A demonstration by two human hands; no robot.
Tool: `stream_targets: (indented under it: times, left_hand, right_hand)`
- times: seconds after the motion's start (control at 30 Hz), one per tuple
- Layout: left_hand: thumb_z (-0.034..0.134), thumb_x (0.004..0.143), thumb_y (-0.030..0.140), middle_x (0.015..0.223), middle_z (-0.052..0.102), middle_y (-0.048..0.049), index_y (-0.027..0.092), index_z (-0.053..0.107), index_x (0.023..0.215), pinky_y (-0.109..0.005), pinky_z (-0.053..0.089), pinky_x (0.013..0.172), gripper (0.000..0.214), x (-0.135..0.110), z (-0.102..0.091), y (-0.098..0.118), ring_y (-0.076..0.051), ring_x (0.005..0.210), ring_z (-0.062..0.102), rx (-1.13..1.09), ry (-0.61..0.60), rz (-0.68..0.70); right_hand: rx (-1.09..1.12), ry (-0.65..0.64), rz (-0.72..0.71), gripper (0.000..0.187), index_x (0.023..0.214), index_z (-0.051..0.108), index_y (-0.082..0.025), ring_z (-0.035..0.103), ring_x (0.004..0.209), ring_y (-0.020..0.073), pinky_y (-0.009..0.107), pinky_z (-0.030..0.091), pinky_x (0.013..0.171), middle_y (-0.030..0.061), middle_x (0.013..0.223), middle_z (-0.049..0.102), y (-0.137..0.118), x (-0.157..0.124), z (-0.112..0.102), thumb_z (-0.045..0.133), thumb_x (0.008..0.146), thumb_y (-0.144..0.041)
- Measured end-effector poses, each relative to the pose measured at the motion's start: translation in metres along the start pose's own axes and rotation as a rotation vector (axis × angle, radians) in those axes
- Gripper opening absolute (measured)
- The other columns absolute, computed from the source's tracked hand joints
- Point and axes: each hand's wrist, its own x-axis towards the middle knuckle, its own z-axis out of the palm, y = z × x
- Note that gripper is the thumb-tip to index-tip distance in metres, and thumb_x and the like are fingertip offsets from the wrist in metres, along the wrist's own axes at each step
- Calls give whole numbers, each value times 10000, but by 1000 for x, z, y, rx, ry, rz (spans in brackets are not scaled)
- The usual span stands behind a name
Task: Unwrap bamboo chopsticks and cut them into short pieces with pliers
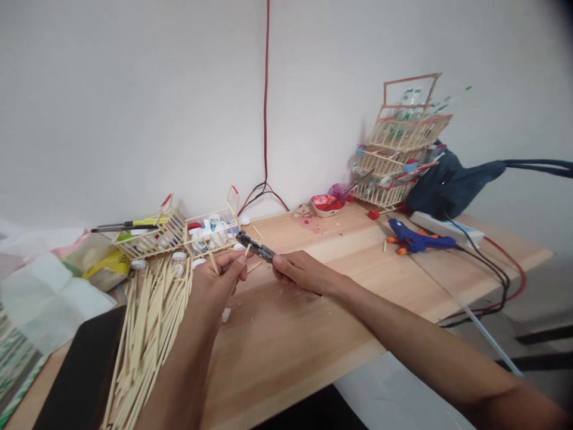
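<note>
Wooden stick point(247, 251) sits at centre frame, pinched by the grip of the left hand point(221, 278); the right hand point(299, 270) has its grip wrapped around pliers point(257, 246). From where I stand, jaw contact is unclear. Stacked baskets point(389, 161), upper right, appear assembled; loose sticks point(154, 322), lower left, appear unused.
</note>
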Motion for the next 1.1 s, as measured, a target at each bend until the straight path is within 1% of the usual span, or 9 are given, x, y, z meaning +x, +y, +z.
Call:
stream_targets:
  times: [0.07, 0.17, 0.27, 0.43, 0.5, 0.7, 0.8, 0.9, 1.1]
  left_hand:
    - [703, 747, 413, 518, 441, 68, 143, 678, 815, -202, 122, 373, 280, 1, 0, -1, -22, 363, 242, -20, -23, -15]
    - [718, 738, 420, 512, 432, 69, 141, 649, 759, -197, 122, 375, 288, 3, 0, 0, -18, 365, 242, -56, -40, -36]
    - [739, 721, 417, 522, 445, 68, 137, 660, 804, -188, 132, 374, 302, 2, 2, 2, -18, 373, 254, -118, -77, -58]
    - [777, 681, 405, 530, 457, 73, 137, 677, 897, -170, 148, 368, 359, 0, 2, 6, -21, 383, 264, -236, -118, -125]
    - [783, 676, 401, 523, 454, 76, 137, 676, 903, -165, 155, 367, 364, 0, 2, 6, -23, 381, 264, -267, -123, -151]
    - [790, 676, 364, 527, 466, 66, 122, 679, 896, -148, 197, 385, 345, 3, 2, 2, -19, 405, 244, -320, -160, -147]
    - [783, 691, 360, 531, 463, 65, 120, 679, 911, -143, 208, 391, 342, 4, 3, 0, -19, 417, 239, -352, -176, -167]
    - [781, 699, 373, 528, 449, 69, 122, 671, 920, -141, 215, 393, 351, 5, 2, -1, -20, 420, 246, -382, -191, -184]
    - [776, 707, 378, 533, 450, 65, 124, 655, 915, -147, 238, 401, 349, 4, 1, -2, -28, 429, 280, -388, -199, -183]
  right_hand:
    - [-15, 2, 1, 653, 673, 489, -163, 438, 583, 115, 242, 276, 555, 1, 637, 502, 0, 0, -2, 203, 929, -692]
    - [-27, 43, 9, 651, 619, 436, -167, 376, 551, 106, 248, 225, 530, -16, 583, 419, 0, 0, -2, 238, 909, -715]
    - [-15, 71, 12, 663, 596, 427, -168, 358, 528, 102, 250, 211, 518, -21, 551, 389, 0, -1, 0, 247, 897, -730]
    - [-1, 23, -5, 687, 694, 528, -156, 452, 580, 118, 238, 291, 562, 7, 626, 512, -4, -2, -2, 198, 913, -717]
    - [-20, 14, -15, 681, 722, 541, -157, 463, 597, 122, 237, 294, 568, 10, 647, 528, -4, -1, -2, 201, 915, -714]
    - [-13, 93, -20, 666, 605, 466, -162, 421, 547, 110, 245, 270, 540, -8, 567, 452, 0, 0, 2, 229, 920, -699]
    - [4, 98, -13, 682, 633, 506, -156, 449, 560, 113, 243, 288, 551, -2, 589, 486, 0, 0, 1, 209, 924, -697]
    - [-14, 62, -20, 680, 705, 552, -154, 473, 593, 121, 241, 300, 569, 3, 633, 521, -1, -1, -3, 196, 931, -688]
    - [-76, 103, -33, 624, 664, 503, -157, 410, 581, 112, 241, 244, 547, -13, 611, 452, 0, 0, -2, 279, 921, -680]
